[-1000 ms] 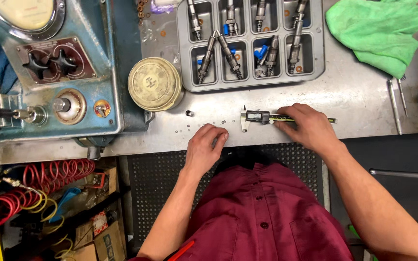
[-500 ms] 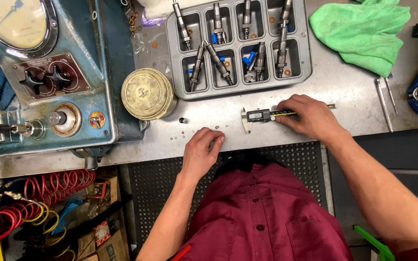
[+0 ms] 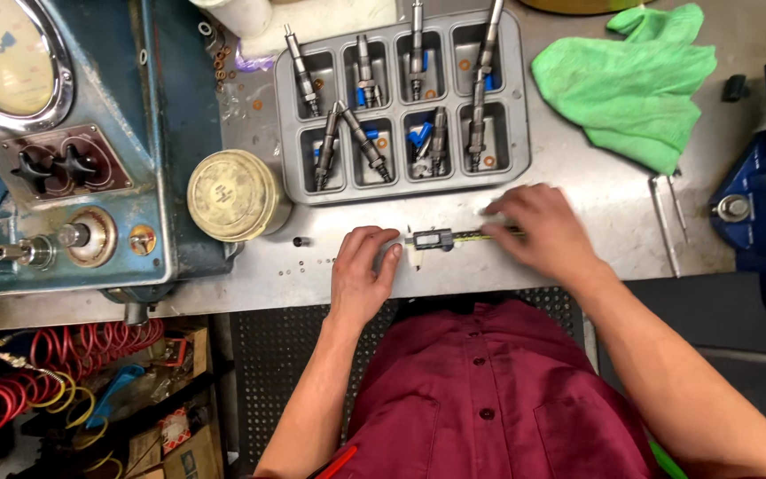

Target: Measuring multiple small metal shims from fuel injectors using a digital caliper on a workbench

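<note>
gray tray point(image 3: 525, 115) of metal parts, far | green rag point(image 3: 631, 84), far right | round tin point(image 3: 234, 195), left | right hand point(image 3: 543, 232) fingers together on caliper point(image 3: 441, 239), near middle | left hand point(image 3: 361, 275) flat, fingers apart, touching its left end

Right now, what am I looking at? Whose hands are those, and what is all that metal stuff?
A camera on a person's head looks down at a metal workbench. The two bare hands belong to that person. The left hand and right hand both touch a caliper, a sliding measuring tool lying flat on the bench. Behind it, a grey tray holds long metal parts in its compartments. A round tin stands left of the tray, and a green cloth lies to the right. The blue machine on the left has a dial and knobs.
</note>
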